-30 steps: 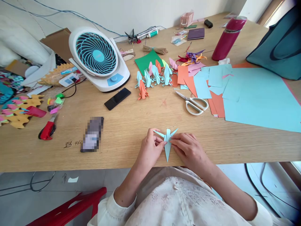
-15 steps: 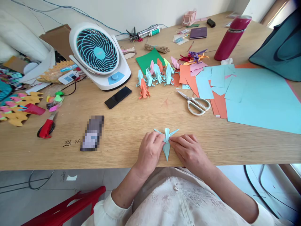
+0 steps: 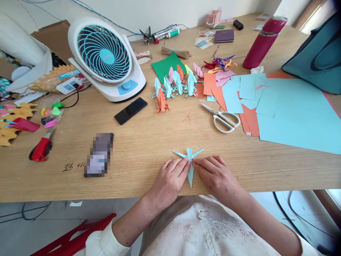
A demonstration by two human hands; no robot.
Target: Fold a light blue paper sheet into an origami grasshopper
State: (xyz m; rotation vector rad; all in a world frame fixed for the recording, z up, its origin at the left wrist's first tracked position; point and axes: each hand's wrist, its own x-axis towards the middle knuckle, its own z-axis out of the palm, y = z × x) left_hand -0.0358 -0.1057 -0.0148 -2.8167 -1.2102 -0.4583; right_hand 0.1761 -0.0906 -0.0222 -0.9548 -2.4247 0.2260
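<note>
Head view: see left hand [image 3: 169, 181] now laid over middle of folded light-blue paper [image 3: 190, 175], fingers straight and close together, no longer pinching its left edge. Can't tell about left thumb, tucked out of sight, or any grip from below. Right hand [image 3: 218, 176] on opposite edge, thumb and fingertips pinched on paper at base of right prong. Probably means pressing or steadying the centre fold, with both prongs uncovered.

Sits near front edge of wooden tabletop [image 3: 133, 177], between both hands. Looks slim and crisp: blunt flap at far end, two thin prongs splayed left and right, long point toward the body. Centre partly hidden under fingers. Beyond: white-handled scissors [image 3: 216, 113], folded paper figures [image 3: 178, 83], large light-blue sheet [image 3: 301, 121] off to the right.
</note>
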